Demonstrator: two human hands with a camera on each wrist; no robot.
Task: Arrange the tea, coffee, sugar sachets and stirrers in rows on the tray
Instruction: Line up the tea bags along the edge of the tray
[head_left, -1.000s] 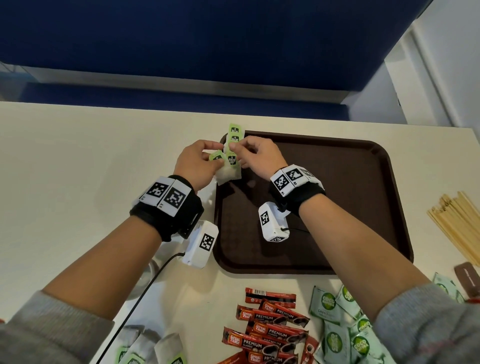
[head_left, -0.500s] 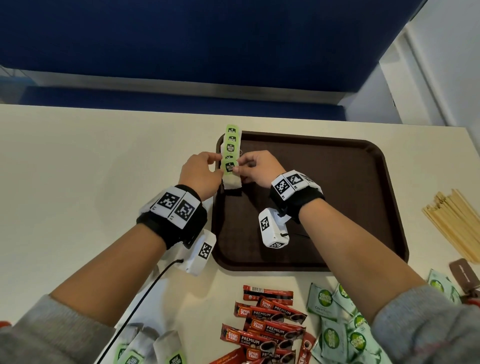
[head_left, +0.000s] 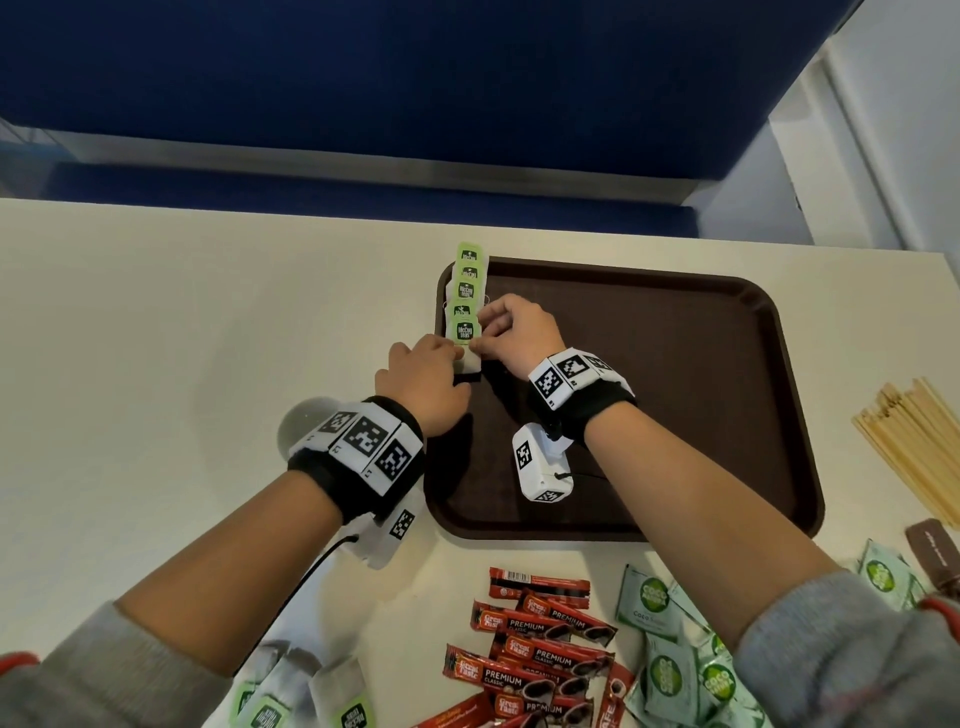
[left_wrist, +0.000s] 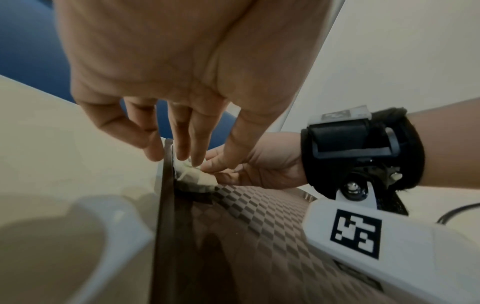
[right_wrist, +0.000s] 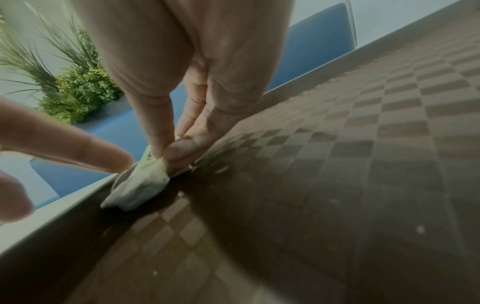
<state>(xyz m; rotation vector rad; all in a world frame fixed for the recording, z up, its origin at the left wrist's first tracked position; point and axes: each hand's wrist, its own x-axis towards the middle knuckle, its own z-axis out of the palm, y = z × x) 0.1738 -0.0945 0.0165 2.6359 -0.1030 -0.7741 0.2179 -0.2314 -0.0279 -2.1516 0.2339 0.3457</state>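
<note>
both hands (head_left: 467, 358) pinch the nearest tea bag (head_left: 466, 332) between their fingers (right_wrist: 179, 152), at the tray's (head_left: 675, 374) left rim. best to press it flat, overlapping evenly, keeping the row beyond straight.

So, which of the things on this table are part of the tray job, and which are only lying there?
Part of the job:
- brown tray
- tea bags in a row, held by left hand and right hand
- loose tea bags
- coffee sachets
- green sachets
- wooden stirrers

Only lying about:
- brown packet
- cable
</note>
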